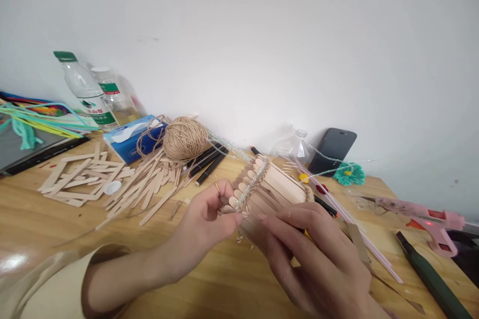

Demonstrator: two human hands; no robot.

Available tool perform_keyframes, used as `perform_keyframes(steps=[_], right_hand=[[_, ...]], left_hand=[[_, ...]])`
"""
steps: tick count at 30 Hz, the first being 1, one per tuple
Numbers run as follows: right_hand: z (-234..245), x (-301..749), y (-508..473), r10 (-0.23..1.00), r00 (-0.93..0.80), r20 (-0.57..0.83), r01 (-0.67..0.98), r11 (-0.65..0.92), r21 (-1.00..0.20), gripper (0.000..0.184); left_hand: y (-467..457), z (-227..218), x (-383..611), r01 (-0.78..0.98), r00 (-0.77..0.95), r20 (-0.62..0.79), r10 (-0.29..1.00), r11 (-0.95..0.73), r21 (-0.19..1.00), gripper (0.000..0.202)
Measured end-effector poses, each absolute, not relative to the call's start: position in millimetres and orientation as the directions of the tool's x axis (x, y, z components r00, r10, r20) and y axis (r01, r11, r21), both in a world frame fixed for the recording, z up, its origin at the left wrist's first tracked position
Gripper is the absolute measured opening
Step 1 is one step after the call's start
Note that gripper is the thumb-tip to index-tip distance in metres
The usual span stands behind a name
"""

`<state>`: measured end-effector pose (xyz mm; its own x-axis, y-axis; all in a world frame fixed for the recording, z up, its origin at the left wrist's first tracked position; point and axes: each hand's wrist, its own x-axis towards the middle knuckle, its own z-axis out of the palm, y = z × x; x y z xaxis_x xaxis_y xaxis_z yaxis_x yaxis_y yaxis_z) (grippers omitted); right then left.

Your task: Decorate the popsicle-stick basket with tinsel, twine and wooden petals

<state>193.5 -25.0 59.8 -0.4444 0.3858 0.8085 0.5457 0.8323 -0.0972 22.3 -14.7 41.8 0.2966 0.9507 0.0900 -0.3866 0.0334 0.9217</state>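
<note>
A craft-stick panel (264, 202) of wooden sticks laid side by side is held tilted in front of me. Near its rounded stick ends runs a band of twine (262, 172) with a silvery glitter pipe cleaner (250, 189) along it. My left hand (213, 214) is closed on the panel's left edge, thumb in front and fingers partly hidden behind. From the lower right, my right hand (318, 254) grips the panel, its thumb and index finger near the twine end and the other fingers curled beneath it.
Loose craft sticks (149, 184), a twine ball (186, 138), a blue tissue pack (130, 137) and black markers (209, 162) lie left. Bottles (86, 87) stand by the wall. Rightward are a phone (333, 152), teal flower (349, 173), pink glue gun (430, 219) and dark-green-handled tool (430, 274).
</note>
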Motion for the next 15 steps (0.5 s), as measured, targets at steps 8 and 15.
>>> perform_keyframes(steps=[8,15], right_hand=[[59,191,-22,0.307,-0.528,0.792,0.501,0.865,-0.002,0.015],[58,193,-21,0.311,-0.553,0.773,0.489,0.872,-0.002,0.017]], left_hand=[[-17,51,24,-0.478,0.301,-0.016,0.953,0.165,0.862,0.015],[-16,52,28,-0.468,0.288,-0.062,0.956,0.197,0.862,0.023]])
